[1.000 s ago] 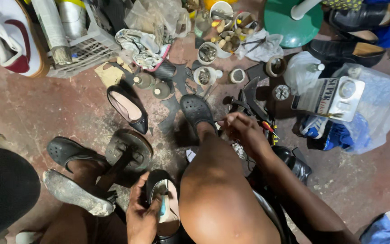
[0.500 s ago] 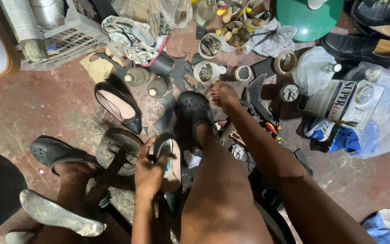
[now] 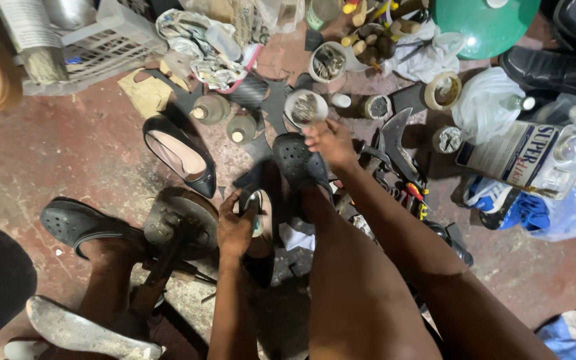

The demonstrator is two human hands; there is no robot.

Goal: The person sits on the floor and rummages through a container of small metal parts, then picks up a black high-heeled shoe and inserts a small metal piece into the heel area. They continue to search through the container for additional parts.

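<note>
Reaching right hand (image 3: 329, 141), tin (image 3: 305, 108) of nails

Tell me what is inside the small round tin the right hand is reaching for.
The round tin holds a heap of small greyish metal bits, maybe tacks or nails; too small to tell. The right hand touches its near rim, covering that edge. The tin's bottom is hidden under the heap.

Head camera looks steeply down, close over the cluttered floor (image 3: 48, 153).
</note>
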